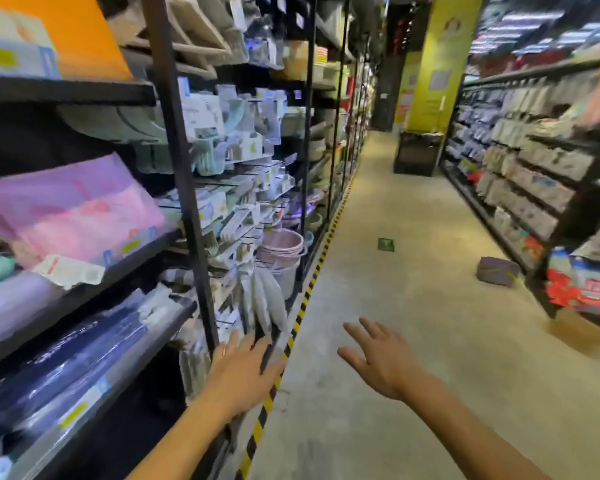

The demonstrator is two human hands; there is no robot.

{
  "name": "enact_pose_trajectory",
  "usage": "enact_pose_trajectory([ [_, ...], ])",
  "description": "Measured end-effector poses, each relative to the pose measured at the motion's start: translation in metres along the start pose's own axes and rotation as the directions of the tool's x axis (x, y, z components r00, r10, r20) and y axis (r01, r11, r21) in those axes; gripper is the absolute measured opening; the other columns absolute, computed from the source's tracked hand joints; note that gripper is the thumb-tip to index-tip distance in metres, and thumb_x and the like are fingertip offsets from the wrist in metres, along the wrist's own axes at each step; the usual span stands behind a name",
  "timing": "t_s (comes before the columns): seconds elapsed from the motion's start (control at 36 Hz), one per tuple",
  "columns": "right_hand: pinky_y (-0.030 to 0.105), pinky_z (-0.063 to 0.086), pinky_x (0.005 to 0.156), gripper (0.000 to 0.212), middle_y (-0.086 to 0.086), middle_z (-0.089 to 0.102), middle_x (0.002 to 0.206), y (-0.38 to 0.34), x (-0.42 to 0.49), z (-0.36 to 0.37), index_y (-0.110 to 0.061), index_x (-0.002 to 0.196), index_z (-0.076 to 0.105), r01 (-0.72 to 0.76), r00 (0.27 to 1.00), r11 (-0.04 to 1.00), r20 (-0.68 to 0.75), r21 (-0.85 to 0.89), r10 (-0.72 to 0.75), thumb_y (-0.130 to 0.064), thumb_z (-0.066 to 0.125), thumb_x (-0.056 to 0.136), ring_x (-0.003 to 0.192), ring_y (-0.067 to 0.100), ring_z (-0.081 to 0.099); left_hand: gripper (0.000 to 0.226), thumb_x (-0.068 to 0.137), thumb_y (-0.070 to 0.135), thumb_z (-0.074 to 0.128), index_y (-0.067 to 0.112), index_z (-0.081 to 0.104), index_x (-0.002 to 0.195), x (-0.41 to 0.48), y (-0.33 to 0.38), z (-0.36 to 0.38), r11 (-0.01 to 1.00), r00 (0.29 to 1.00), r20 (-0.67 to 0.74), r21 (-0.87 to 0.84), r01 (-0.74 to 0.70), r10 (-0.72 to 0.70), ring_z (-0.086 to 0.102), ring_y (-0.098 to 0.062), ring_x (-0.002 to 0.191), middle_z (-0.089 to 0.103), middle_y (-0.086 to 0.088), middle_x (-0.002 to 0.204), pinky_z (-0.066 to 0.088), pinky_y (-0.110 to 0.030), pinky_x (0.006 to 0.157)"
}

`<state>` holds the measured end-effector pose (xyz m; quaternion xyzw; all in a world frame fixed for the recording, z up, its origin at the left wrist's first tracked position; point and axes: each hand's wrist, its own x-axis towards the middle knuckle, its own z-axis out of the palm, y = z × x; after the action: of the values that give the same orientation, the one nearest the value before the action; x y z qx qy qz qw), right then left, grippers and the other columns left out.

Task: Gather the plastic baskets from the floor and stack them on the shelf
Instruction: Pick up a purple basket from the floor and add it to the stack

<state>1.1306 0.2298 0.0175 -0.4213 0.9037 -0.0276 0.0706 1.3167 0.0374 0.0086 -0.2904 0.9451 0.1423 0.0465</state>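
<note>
Shop aisle, pale concrete floor (413,306), smooth and matt, edged with yellow-and-black striped tape (305,296) running ahead of the left hand.

Hands: the left hand (243,365) is open with fingers spread, holding nothing. It is low at the black metal shelf (174,133); whether it touches is not clear. The right hand (378,358) is also open and empty, palm down over bare floor, well apart from any goods.

Task item: one mauve basket (497,270), boxy and seemingly of ribbed or woven plastic, sits on the floor far ahead and to the right of the right hand, near the foot of the opposite rack (534,188). Blur prevents a firm reading of its form. No other basket can be made out on the floor.

Shelf stock ahead of the left hand: nested pink round buckets (281,244) of smooth plastic, and glossy wrapped packets (267,306) hanging just beyond its fingers.

Assessment: nothing is in hand, so at least this basket remains to be fetched and stacked. How many are already shelved cannot be judged.
</note>
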Motion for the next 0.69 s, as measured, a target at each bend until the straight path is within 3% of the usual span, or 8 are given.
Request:
enact_pose_trajectory([
  [0.06, 0.043, 0.022, 0.123, 0.111, 0.003, 0.015, 0.171, 0.015, -0.017, -0.005, -0.037, 0.161, 0.016, -0.065, 0.998, 0.998, -0.014, 0.022, 0.065, -0.084, -0.015, 0.065, 0.155, 0.026, 0.020, 0.102, 0.075, 0.084, -0.002, 0.031, 0.018, 0.161, 0.010, 0.015, -0.001, 0.999, 0.999, 0.012, 0.001, -0.050, 0.050, -0.001, -0.027, 0.157, 0.009, -0.001, 0.170, 0.003, -0.046, 0.125],
  [0.14, 0.042, 0.023, 0.123, 0.111, 0.002, 0.017, 0.170, 0.035, -0.038, -0.011, -0.035, 0.161, 0.018, -0.150, 0.988, 0.988, -0.022, 0.025, 0.150, -0.082, -0.013, 0.065, 0.154, 0.026, 0.022, 0.080, 0.094, 0.075, 0.015, 0.031, 0.021, 0.160, 0.025, 0.038, 0.001, 0.992, 0.992, 0.006, 0.013, -0.128, 0.128, 0.004, -0.026, 0.156, 0.014, 0.000, 0.169, 0.007, -0.046, 0.124],
  [0.19, 0.041, 0.022, 0.123, 0.110, 0.002, 0.017, 0.170, 0.051, -0.048, -0.011, -0.036, 0.161, 0.018, -0.208, 0.977, 0.978, -0.028, 0.032, 0.209, -0.083, -0.012, 0.066, 0.154, 0.025, 0.022, 0.079, 0.094, 0.075, 0.016, 0.033, 0.021, 0.160, 0.035, 0.055, 0.003, 0.985, 0.984, 0.035, 0.014, -0.174, 0.173, 0.005, -0.026, 0.156, 0.014, 0.001, 0.169, 0.007, -0.047, 0.124],
  [0.36, 0.042, 0.023, 0.123, 0.072, 0.002, 0.018, 0.170, 0.104, -0.065, -0.012, -0.036, 0.161, 0.019, -0.320, 0.944, 0.946, -0.059, 0.058, 0.323, -0.071, 0.020, 0.099, 0.154, 0.025, 0.023, 0.072, 0.097, 0.072, 0.023, 0.035, 0.022, 0.159, 0.068, 0.109, 0.011, 0.953, 0.952, 0.050, 0.013, -0.303, 0.302, 0.005, -0.024, 0.157, 0.014, 0.002, 0.169, 0.008, -0.047, 0.123],
  [0.56, 0.042, 0.024, 0.123, 0.111, 0.003, 0.019, 0.170, 0.171, -0.069, -0.030, -0.038, 0.160, 0.020, -0.423, 0.897, 0.898, -0.089, 0.121, 0.434, -0.085, -0.010, 0.064, 0.154, 0.025, 0.024, 0.071, 0.098, 0.070, 0.024, 0.033, 0.025, 0.158, 0.118, 0.182, 0.014, 0.920, 0.920, 0.041, 0.019, -0.391, 0.390, 0.009, -0.025, 0.156, 0.020, 0.002, 0.168, 0.013, -0.046, 0.124],
  [0.69, 0.041, 0.026, 0.122, 0.076, 0.002, 0.021, 0.169, 0.225, -0.059, -0.041, -0.038, 0.160, 0.020, -0.459, 0.873, 0.880, -0.121, 0.123, 0.472, -0.075, 0.014, 0.094, 0.153, 0.025, 0.025, 0.072, 0.098, 0.071, 0.024, 0.030, 0.029, 0.158, 0.158, 0.237, 0.017, 0.893, 0.893, 0.043, 0.021, -0.449, 0.448, 0.013, -0.023, 0.155, 0.024, 0.001, 0.166, 0.015, -0.045, 0.124],
])
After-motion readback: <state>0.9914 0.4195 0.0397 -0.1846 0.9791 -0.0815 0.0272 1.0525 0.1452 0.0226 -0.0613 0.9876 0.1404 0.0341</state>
